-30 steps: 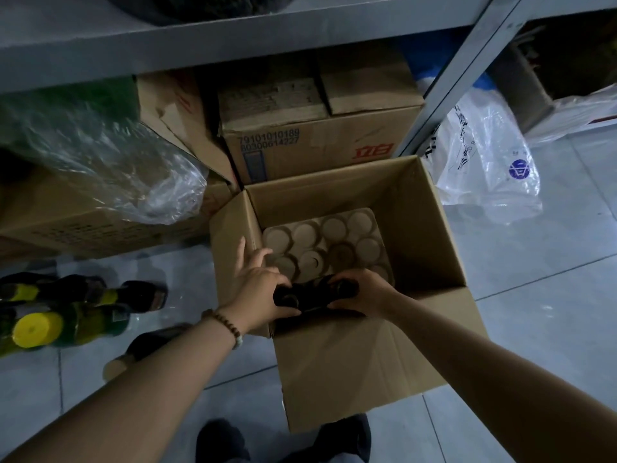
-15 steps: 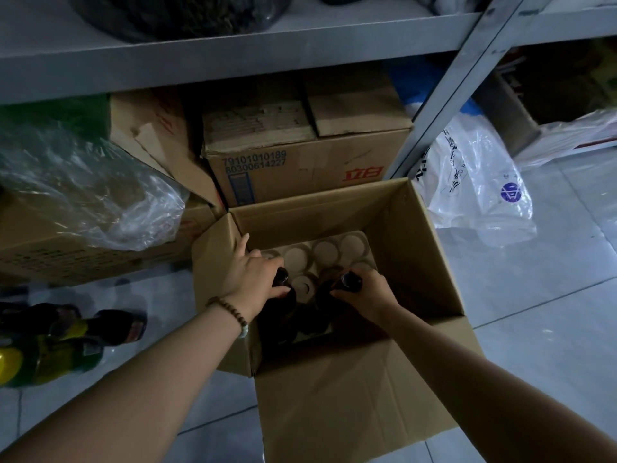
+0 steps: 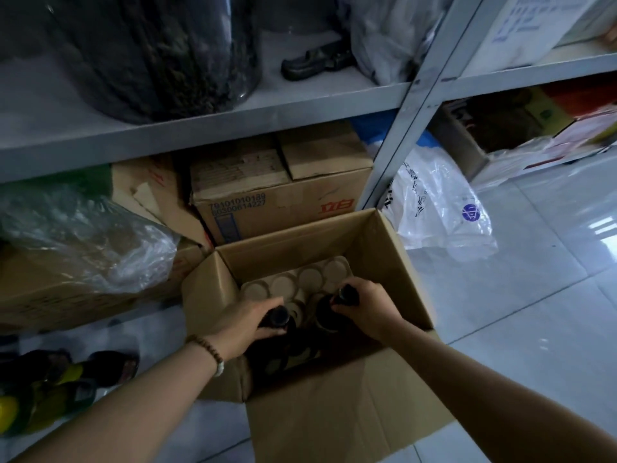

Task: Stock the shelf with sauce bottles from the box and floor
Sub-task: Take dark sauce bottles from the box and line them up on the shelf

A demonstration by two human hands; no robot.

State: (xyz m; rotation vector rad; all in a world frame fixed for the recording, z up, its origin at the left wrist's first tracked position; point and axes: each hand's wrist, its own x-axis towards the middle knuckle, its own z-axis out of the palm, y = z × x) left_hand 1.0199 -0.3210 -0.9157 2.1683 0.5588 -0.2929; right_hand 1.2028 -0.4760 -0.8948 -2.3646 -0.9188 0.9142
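An open cardboard box stands on the tiled floor below a grey metal shelf. Inside it lies a pulp tray with round cups. My left hand is closed around the neck of a dark sauce bottle in the box. My right hand grips the neck of a second dark bottle beside it. Both bottles are upright, their lower bodies lost in shadow. More bottles with yellow caps lie on the floor at the lower left.
On the shelf board sit a big dark jar and a black shoe. Under the shelf are cardboard boxes and crumpled clear plastic. A white plastic bag leans by the shelf post. More goods fill the right bay.
Both hands have gone from reaching into the box to lifting a bottle each by the neck. The view has tilted up, showing the shelf top.
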